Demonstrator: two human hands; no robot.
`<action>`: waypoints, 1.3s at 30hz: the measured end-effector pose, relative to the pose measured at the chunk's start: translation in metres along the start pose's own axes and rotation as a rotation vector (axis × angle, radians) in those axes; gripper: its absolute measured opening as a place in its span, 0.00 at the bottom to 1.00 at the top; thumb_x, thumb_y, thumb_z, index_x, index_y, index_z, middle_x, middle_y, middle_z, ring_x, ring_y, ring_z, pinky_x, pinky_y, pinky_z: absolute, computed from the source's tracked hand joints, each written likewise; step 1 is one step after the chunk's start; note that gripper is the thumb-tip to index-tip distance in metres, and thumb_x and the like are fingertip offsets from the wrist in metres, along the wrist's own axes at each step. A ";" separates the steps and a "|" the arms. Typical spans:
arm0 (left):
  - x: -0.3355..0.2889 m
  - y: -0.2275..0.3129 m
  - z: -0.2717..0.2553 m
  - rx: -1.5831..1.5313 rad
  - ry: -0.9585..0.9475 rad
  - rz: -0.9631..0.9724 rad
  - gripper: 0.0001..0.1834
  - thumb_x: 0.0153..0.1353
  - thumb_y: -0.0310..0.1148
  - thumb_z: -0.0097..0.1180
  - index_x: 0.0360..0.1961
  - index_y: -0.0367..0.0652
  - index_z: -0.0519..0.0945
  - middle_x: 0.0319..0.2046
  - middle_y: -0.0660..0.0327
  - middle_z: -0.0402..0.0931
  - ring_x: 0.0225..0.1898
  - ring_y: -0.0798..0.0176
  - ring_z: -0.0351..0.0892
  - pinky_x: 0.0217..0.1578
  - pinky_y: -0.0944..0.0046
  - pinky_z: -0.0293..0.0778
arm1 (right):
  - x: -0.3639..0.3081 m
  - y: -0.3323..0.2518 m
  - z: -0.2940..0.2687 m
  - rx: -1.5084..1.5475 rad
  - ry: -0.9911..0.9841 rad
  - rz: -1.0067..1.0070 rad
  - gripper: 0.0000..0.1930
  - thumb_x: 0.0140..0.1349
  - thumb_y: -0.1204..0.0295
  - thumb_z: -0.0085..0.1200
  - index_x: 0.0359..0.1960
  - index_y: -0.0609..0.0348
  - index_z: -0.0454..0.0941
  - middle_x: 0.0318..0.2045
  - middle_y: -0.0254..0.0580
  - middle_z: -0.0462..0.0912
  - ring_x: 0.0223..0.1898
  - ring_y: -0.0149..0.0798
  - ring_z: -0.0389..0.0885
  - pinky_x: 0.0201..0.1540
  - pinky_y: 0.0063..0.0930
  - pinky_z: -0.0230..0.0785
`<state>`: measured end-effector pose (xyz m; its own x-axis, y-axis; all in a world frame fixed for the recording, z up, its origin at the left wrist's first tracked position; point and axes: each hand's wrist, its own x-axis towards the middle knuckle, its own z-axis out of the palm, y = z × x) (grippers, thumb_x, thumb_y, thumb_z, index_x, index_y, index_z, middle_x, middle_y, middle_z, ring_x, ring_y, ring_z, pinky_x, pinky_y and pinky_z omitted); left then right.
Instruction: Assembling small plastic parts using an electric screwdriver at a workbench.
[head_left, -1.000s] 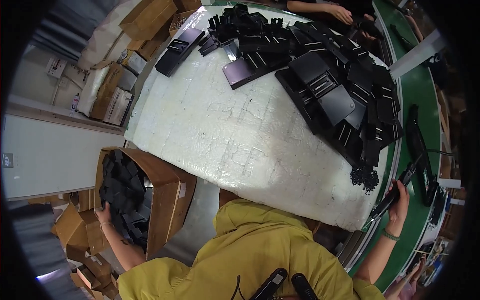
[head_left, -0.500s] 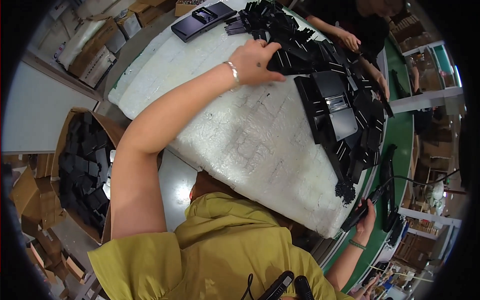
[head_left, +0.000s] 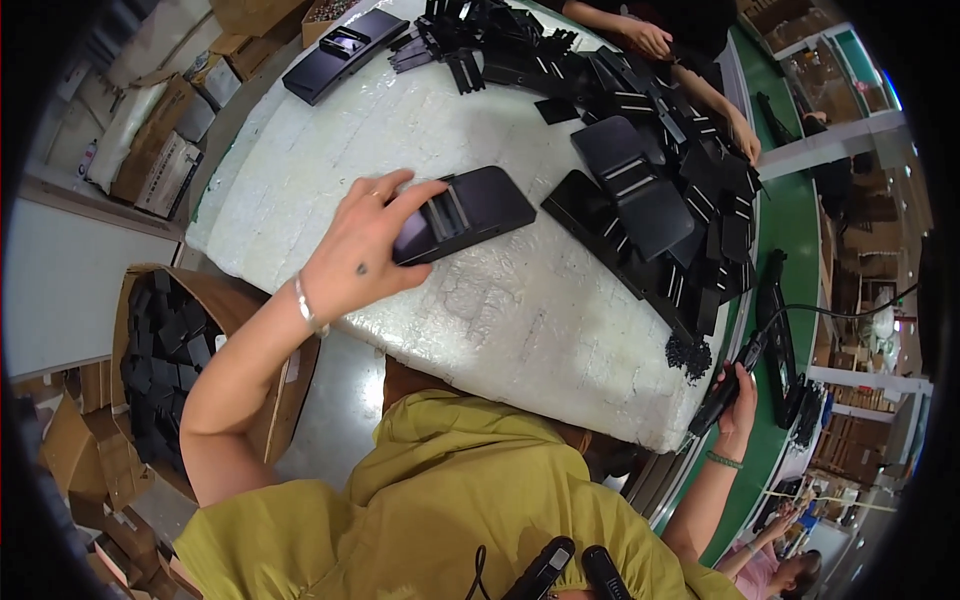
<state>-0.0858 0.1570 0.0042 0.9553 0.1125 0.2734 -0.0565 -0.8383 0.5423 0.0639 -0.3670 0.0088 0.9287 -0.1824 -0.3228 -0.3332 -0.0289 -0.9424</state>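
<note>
My left hand (head_left: pixel 365 245) is closed on one end of a black plastic housing (head_left: pixel 490 205) with a slotted opening across its middle, over the foam-wrapped work surface (head_left: pixel 400 335). At the right, my right hand (head_left: pixel 738 400) is wrapped round a slim black electric screwdriver (head_left: pixel 715 405) with a cord running off to the right. Between the hands lies a small heap of black screws (head_left: pixel 688 357). A similar black housing (head_left: pixel 635 190) rests on the pile of black plastic parts (head_left: pixel 700 190) at the right.
Another black housing (head_left: pixel 345 55) lies at the far left corner. A carton (head_left: pixel 250 360) full of black pieces stands at my left. Beyond the surface runs a green conveyor (head_left: pixel 745 470) with a long black part (head_left: pixel 778 340) on it. A co-worker's hands (head_left: pixel 650 38) are at the far side.
My left hand has come back from the far pile toward me and now holds a black housing. My right hand keeps the screwdriver, moved slightly upward in the picture.
</note>
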 end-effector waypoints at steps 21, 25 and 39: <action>0.012 0.082 0.036 -0.258 -0.398 0.215 0.45 0.28 0.38 0.71 0.53 0.40 0.65 0.51 0.49 0.64 0.51 0.44 0.64 0.52 0.55 0.62 | 0.001 -0.002 0.007 -0.056 -0.087 -0.015 0.12 0.60 0.70 0.50 0.42 0.65 0.70 0.38 0.43 0.79 0.29 0.28 0.75 0.30 0.18 0.70; 0.011 0.092 0.042 -0.026 -0.451 0.162 0.46 0.26 0.35 0.72 0.52 0.40 0.65 0.45 0.51 0.66 0.47 0.47 0.65 0.49 0.58 0.64 | -0.006 -0.002 0.011 -0.037 -0.065 -0.022 0.13 0.59 0.71 0.51 0.43 0.65 0.71 0.36 0.41 0.78 0.28 0.26 0.75 0.29 0.17 0.68; 0.042 0.102 0.064 -0.370 -0.355 -0.147 0.15 0.57 0.40 0.52 0.34 0.38 0.74 0.17 0.51 0.72 0.20 0.52 0.71 0.23 0.61 0.65 | -0.014 -0.001 0.001 0.025 -0.012 -0.080 0.15 0.58 0.71 0.53 0.45 0.65 0.70 0.35 0.42 0.78 0.27 0.27 0.74 0.28 0.18 0.69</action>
<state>-0.0328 0.0418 0.0202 0.9966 -0.0271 -0.0777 0.0480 -0.5763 0.8158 0.0517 -0.3633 0.0139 0.9543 -0.1684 -0.2470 -0.2537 -0.0188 -0.9671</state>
